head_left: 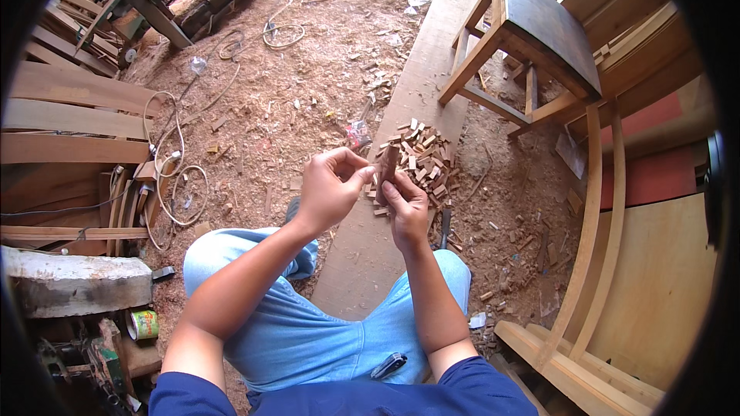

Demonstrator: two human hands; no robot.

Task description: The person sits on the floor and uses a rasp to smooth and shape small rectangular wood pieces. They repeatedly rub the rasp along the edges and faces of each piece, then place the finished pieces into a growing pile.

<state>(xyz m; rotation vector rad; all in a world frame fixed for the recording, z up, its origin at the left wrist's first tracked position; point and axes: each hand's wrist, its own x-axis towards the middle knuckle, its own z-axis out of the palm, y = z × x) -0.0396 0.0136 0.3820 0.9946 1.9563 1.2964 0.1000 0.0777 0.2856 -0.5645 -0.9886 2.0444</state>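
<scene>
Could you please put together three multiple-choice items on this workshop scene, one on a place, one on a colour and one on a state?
1. Where does the pile of small wood offcuts lie?
A. on the long plank on the floor
B. on the stool's seat
C. in the person's lap

2. What colour are the trousers?
A. black
B. light blue
C. red

3. How is the small dark wood piece held?
A. flat on the floor, untouched
B. in the right hand, left fingers at its top
C. clamped in a vice

Answers: 1 A, the offcuts sit on the plank just beyond the hands. 2 B, both knees show light blue cloth. 3 B, the right hand grips it upright while the left hand pinches its upper end.
</scene>
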